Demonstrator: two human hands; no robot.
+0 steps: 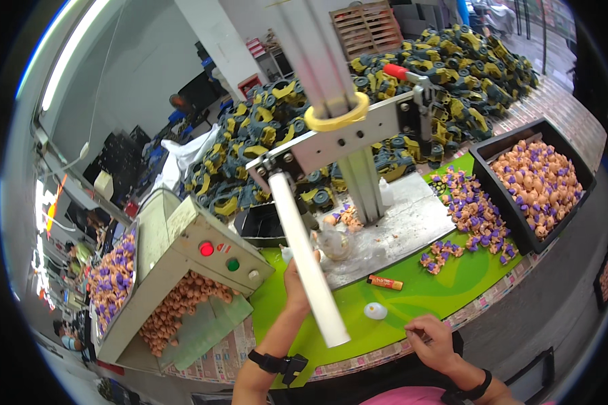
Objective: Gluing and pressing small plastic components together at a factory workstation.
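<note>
- The small white rounded piece (pixel 375 310) is lying on the green-covered surface (pixel 351 297), between the two grips and just ahead of the right one
- Its curved shape is posing the main risk, in my judgement: a nudge from the right fingers could be enough to set it rolling towards the near edge
- The long white tubular bar (pixel 307 270) is slanting across the space in front of the left forearm, so lifting that arm carelessly could be causing a knock, and it is also blocking the view of what the fingers are doing
- The crumpled clear plastic (pixel 336 244) is lying loosely on the grey metal plate (pixel 419 209), beside the foot of the silver metal column (pixel 361 185); a snagging finger could be dragging it into the small peach pieces (pixel 344 219) behind it
- The orange cylindrical tube (pixel 385 282) is lying on its side near the white piece, and a sweeping hand could be sending it rolling too
- The left grip (pixel 296 280), a bare hand, is sitting partly behind the bar, close to the plastic; its fingers are mostly hiding, so I cannot tell how wide it is opening or whether it is holding anything
- The right grip (pixel 431 341), also bare, is hovering by the near edge with fingers curling loosely, thumb and forefinger leaving only a narrow gap; nothing is visibly showing between them, and it is not touching the white piece
</note>
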